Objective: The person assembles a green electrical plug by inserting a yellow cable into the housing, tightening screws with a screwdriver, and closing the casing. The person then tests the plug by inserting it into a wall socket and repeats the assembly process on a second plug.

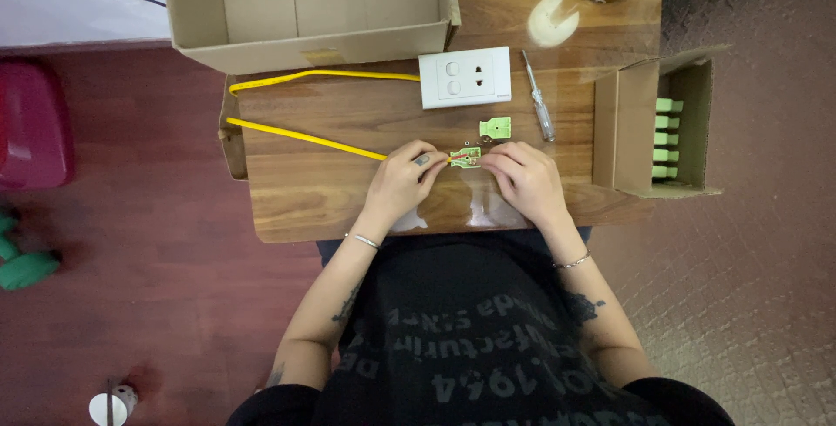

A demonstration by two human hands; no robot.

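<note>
A small wooden table (331,191) is being used as the work surface. A white switch-and-socket plate (464,77), a screwdriver (539,108), a green plug half (495,128) and a looping yellow cable (305,137) are being carried on it. An open cardboard box (313,47) is lying across its far edge, and a smaller box (610,125) of green plugs is resting at its right edge.

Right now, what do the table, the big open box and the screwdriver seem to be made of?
Table: wood or wood veneer, glossy; brown grain and reflections show. Big open box: plain matte corrugated cardboard, tan with folded flaps. Screwdriver: thin metal shaft with a clear handle, probably plastic.
</note>
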